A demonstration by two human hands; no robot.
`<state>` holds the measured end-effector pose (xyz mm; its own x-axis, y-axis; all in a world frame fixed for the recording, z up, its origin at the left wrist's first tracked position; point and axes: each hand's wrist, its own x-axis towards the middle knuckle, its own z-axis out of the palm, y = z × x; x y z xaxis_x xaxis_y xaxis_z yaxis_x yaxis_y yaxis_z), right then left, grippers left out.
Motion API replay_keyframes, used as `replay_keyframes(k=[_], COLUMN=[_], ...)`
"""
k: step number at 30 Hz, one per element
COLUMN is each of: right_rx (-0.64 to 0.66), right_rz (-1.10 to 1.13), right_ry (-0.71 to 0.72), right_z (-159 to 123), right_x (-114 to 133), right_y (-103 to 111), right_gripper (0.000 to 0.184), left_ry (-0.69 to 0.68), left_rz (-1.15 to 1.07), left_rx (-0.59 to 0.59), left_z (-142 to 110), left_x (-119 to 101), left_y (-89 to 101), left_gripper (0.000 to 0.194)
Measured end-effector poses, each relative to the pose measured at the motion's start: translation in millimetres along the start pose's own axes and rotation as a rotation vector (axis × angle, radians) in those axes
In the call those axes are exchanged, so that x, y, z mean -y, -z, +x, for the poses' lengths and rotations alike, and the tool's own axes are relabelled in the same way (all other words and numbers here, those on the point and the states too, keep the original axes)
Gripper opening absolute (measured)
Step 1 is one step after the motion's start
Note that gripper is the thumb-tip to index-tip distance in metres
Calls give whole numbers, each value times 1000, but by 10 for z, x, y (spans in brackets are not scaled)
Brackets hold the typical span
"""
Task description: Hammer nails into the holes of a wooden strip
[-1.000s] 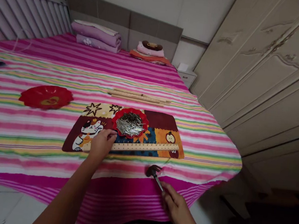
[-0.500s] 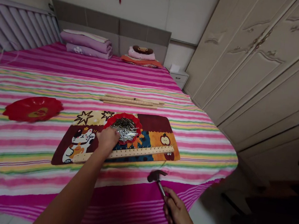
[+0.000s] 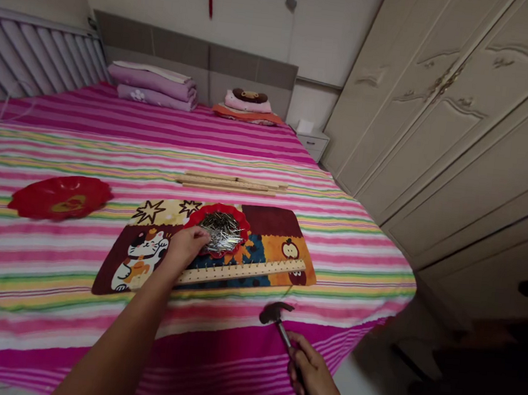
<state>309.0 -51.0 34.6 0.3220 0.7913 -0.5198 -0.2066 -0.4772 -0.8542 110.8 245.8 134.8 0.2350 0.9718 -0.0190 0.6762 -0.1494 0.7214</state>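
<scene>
My left hand [image 3: 187,247] is at the left rim of a red scalloped dish [image 3: 245,222] heaped with loose nails [image 3: 223,231]. Its fingertips are pinched together; whatever they hold is too small to make out. Just in front of the dish, a pale wooden strip [image 3: 242,271] with rows of nails standing in it lies across a patterned mat [image 3: 271,220]. My forearm covers the strip's left end. In my right hand [image 3: 309,369] is a claw hammer [image 3: 275,315], gripped by its handle, with the head held over the near edge of the bed.
Several wooden strips [image 3: 232,183] lie behind the mat. To the left stands a larger red scalloped dish [image 3: 61,196]. Folded bedding [image 3: 153,85] is stacked by the headboard [image 3: 180,47]. A wardrobe [image 3: 422,126] rises along the right side of the bed [image 3: 358,245].
My left hand has drawn back slightly from the nails toward the dish's left rim, fingers pinched. My right hand and the hammer have hardly moved. The view has tilted a little.
</scene>
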Motion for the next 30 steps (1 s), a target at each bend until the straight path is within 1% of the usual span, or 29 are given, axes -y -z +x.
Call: replay_keyframes(k=[2,4,6,8,11,13,15,17,19,23,25,27,30], right_rx=[3,13,17,5,-16,-16,-16,-18,-15,2,3,-4,-11], right_rz=[1,-3,-10,-12,-10,-14,-17,-18,-19,-26,-30,-31,-31], right_ry=[0,-8,-15,-11,-4,-3,-8,-10,-8,-4,-4,-1,-3], right_z=[18,34,39,29,1,-14,-20,-16,-8,-2,-10,-22,-36], right_x=[-17,-32,-37,-30,-4,11,17,10,-6,-20,-6,17,44], right_y=[10,20,24,18,2,-6,-7,-1,10,25,21,12,-3], right_gripper=[56,58,60,59,55,54,54,55,56,56,56,54,51], left_ry=[18,68,115,151,226,270,283,264,235,169,140,162,233], left_rz=[-250,-447,-584,-644,-628,-592,-575,-569,-527,-290,-227,-285,-458], left_rx=[-21,-56,-88,-93,-28,29,53,38,-8,-85,-108,-94,-35], left_z=[-28,-74,-138,-219,-367,-464,-543,-594,-621,-641,-647,-650,-650], left_x=[81,159,227,283,347,381,416,461,515,609,626,622,605], left_y=[65,122,173,224,298,333,348,340,319,274,255,229,172], left_gripper=[23,30,36,36,32,35,41,43,42,34,32,33,41])
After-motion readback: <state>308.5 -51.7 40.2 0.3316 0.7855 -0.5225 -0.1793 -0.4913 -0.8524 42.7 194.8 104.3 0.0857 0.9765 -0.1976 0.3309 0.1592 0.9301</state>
